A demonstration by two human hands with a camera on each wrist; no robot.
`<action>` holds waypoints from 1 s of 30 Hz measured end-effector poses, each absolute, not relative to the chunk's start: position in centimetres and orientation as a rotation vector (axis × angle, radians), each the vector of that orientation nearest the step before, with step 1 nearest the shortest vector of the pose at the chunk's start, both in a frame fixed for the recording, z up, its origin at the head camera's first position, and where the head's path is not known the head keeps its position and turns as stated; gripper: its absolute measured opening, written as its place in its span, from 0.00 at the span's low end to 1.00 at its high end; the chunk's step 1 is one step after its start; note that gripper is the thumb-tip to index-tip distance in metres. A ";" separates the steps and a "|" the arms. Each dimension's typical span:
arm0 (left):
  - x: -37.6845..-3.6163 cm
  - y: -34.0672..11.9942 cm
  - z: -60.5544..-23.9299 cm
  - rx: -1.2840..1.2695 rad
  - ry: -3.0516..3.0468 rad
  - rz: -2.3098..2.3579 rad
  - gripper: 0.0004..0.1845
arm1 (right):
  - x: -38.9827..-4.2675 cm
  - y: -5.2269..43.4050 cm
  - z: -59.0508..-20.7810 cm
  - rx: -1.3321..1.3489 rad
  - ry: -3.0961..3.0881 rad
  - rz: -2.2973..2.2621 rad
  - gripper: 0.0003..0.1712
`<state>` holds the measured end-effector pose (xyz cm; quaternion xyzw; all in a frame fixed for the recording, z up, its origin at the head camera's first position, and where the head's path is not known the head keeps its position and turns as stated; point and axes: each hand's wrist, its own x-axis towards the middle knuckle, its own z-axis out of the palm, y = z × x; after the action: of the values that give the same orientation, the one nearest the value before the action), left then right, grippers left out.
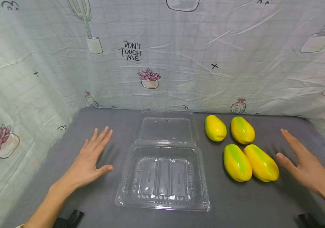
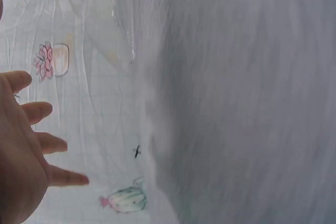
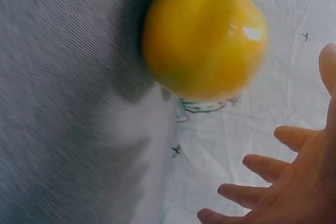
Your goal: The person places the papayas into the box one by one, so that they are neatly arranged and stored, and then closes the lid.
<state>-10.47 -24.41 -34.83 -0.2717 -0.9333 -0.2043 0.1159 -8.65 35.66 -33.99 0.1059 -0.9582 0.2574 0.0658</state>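
At the left of the frame, a person's left hand (image 1: 89, 160) hovers over a grey tabletop (image 1: 99, 205), fingers straight and fanned, thumb wide, holding nothing. Near it, at lower centre, sits a clear plastic container (image 1: 162, 207), its hinged lid (image 1: 166, 129) laid back toward a cactus-print cloth (image 1: 179, 57). Right of centre lie four yellow-green fruits: one (image 1: 215, 128) nearest the lid, another (image 1: 243, 130) beside it, and below them a pair, (image 1: 237, 163) and (image 1: 261, 163), seemingly touching. At far right, the right hand (image 1: 305, 166) hangs just beside the pair, fingers extended, thumb apart, gripping nothing; the right wrist view shows those fingers spread below a fruit. The work looks barely begun: the container stands open, but all four fruits lie outside it and neither hand has hold of one, so the handling appears entirely left to do.
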 end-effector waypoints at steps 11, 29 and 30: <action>-9.2 -22.1 -36.8 -0.983 -2.592 -1.124 0.47 | -8.9 35.2 -36.3 0.301 -2.932 1.029 0.34; -9.1 -20.6 -38.2 -1.188 -2.277 -1.288 0.38 | -8.8 35.2 -39.0 0.533 -2.751 1.392 0.26; -9.1 -20.7 -38.3 -1.199 -2.277 -1.278 0.38 | -8.9 35.2 -39.0 0.518 -2.764 1.388 0.25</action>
<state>-9.11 -20.68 -38.33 -0.4137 -0.7853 -0.4407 0.1338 -8.89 35.16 -38.98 0.1652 -0.8814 0.4425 0.0028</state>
